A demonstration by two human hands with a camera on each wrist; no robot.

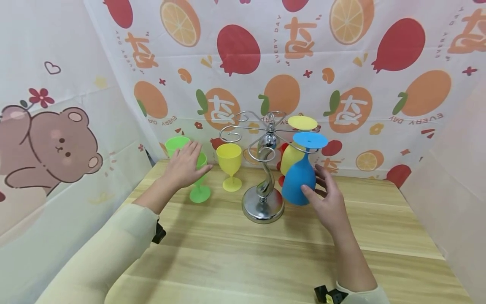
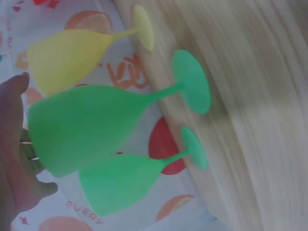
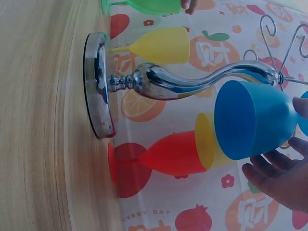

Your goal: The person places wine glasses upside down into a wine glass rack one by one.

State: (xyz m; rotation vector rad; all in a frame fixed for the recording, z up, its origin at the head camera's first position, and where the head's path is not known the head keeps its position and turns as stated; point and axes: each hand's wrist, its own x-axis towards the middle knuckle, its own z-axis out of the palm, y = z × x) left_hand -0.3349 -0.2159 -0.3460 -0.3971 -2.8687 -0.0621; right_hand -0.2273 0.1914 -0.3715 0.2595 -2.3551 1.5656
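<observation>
My left hand (image 1: 184, 165) is at the mouth of the nearer green goblet (image 1: 200, 193), fingers and thumb spread. A second green goblet (image 2: 122, 182) stands just behind it, and an upright yellow goblet (image 1: 229, 157) is to its right. Upside down on the right side of a chrome rack (image 1: 263, 207) hangs a blue goblet (image 1: 298, 183), its foot above a wire arm. My right hand (image 1: 329, 202) is beside its bowl, thumb overlapping the front and loosely extended fingers along the right side. Behind the blue one hangs another inverted yellow goblet (image 1: 290, 158).
A red goblet (image 3: 175, 154) stands upright on the wooden table (image 1: 224, 257) behind the hanging goblets. Curled wire hooks (image 1: 230, 135) spread from the rack's top at goblet height. A fruit-printed cloth (image 1: 243, 84) closes off the back, with cloth walls on both sides.
</observation>
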